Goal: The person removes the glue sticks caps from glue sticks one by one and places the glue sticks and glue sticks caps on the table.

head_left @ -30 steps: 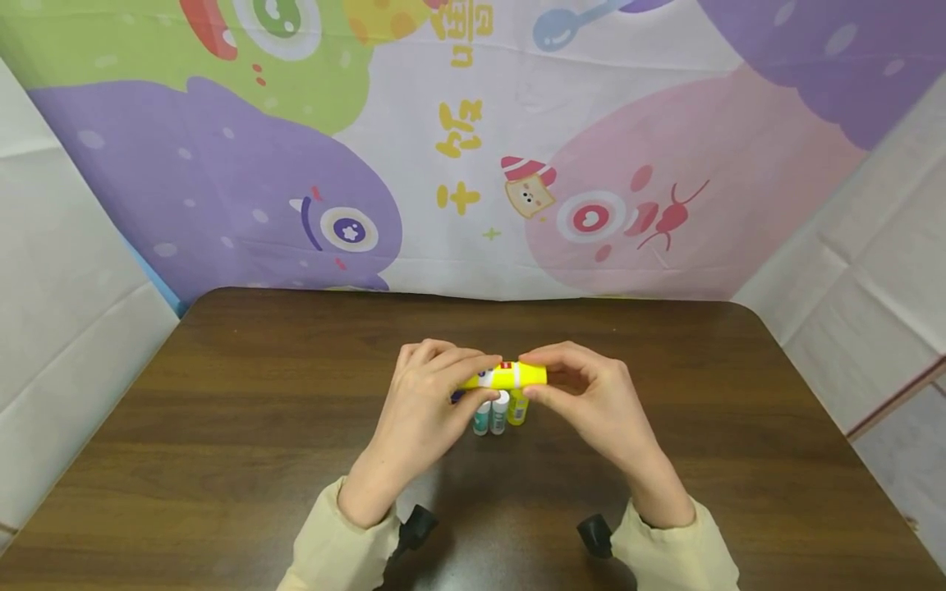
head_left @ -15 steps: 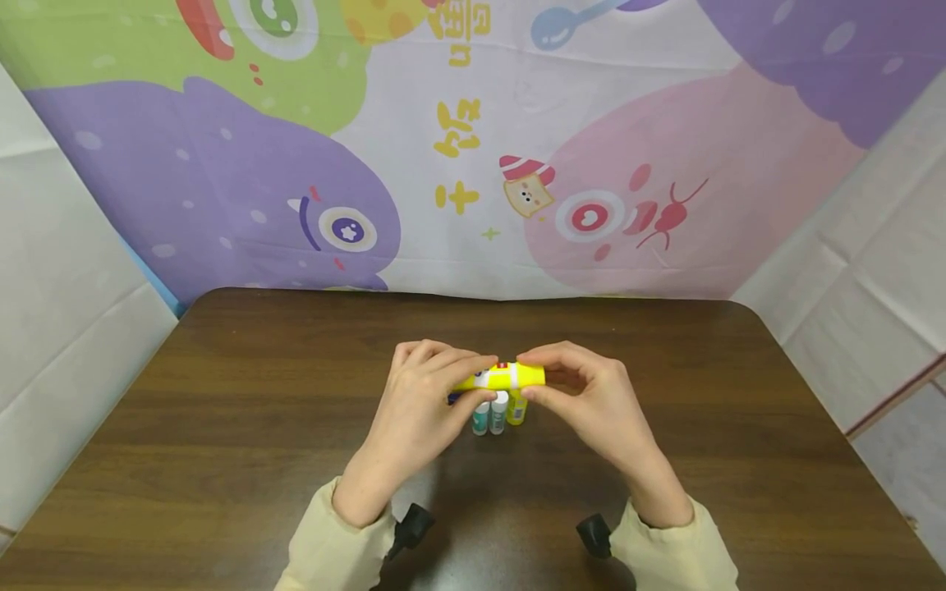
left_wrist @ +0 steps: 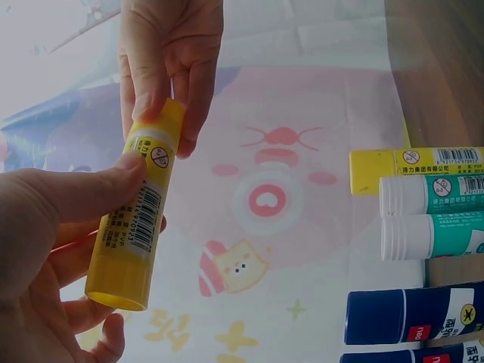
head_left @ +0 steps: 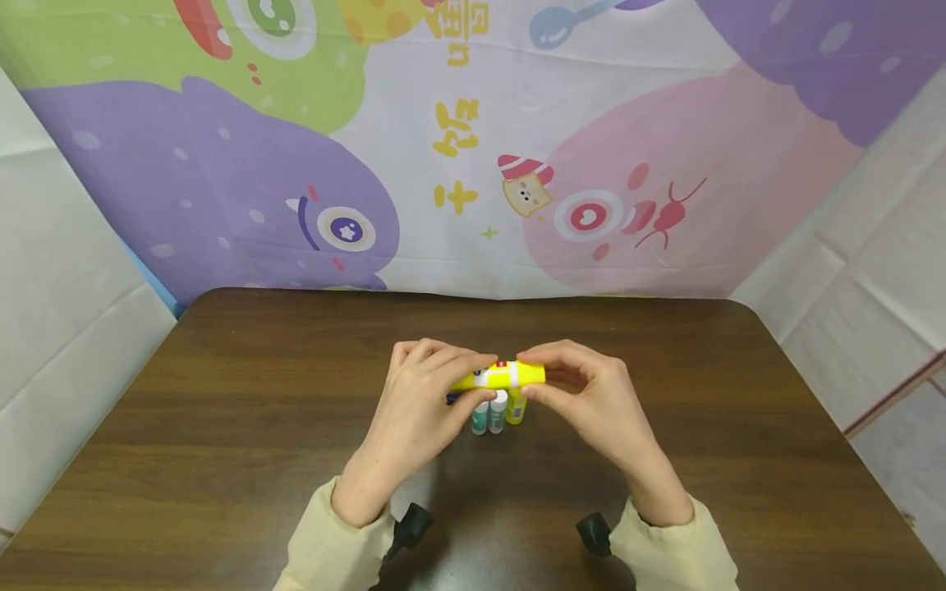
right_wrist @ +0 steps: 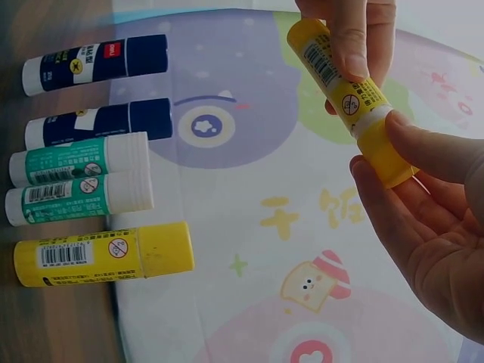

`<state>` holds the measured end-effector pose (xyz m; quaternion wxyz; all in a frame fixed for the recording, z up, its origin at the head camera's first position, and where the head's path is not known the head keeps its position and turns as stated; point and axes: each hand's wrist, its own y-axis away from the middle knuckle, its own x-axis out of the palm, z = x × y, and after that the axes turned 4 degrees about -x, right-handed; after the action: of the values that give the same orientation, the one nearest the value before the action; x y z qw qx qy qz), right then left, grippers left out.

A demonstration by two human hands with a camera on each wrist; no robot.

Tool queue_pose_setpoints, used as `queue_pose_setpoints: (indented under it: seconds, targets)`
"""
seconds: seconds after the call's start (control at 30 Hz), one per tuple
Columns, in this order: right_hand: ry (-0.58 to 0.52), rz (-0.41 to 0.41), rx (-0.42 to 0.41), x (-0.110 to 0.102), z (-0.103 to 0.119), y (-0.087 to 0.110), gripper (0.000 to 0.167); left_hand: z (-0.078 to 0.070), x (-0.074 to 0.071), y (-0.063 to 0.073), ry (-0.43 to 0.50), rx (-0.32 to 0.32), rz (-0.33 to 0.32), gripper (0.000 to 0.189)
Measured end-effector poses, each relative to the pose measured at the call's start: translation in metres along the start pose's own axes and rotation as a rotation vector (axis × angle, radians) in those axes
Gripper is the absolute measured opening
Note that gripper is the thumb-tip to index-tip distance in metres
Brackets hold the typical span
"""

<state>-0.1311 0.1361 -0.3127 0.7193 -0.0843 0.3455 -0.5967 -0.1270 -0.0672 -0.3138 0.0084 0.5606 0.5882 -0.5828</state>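
Note:
A yellow glue stick (head_left: 502,375) lies sideways in the air between both hands, over the table. My left hand (head_left: 421,402) grips its barrel, thumb on the label below the white ring, as the left wrist view shows. At the other end, the right hand (head_left: 591,394) pinches the yellow cap (right_wrist: 384,155) between thumb and fingers. The cap sits against the white ring. Just below stand a second yellow glue stick (head_left: 516,408) and two teal glue sticks with white caps (head_left: 497,413). Two navy glue sticks (right_wrist: 144,54) beside them are mostly hidden by the left hand in the head view.
The brown wooden table (head_left: 259,460) reaches back to a cartoon-printed cloth (head_left: 458,246). White cloth panels (head_left: 66,287) close in the left and right sides. A black camera mount (head_left: 410,529) sticks out from each sleeve.

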Motion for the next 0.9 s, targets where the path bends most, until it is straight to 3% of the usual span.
queue_pose_setpoints:
  seconds: [0.53, 0.9]
  targets:
    - [-0.009, 0.008, 0.000, -0.0018, -0.0014, -0.0001, 0.032, 0.0010, 0.0001, -0.0001, -0.011, -0.001, 0.002, 0.031]
    - [0.053, -0.035, 0.016, -0.0087, -0.0028, -0.0005, 0.033, 0.0071, -0.0071, 0.0000, -0.018, -0.044, -0.030, 0.037]
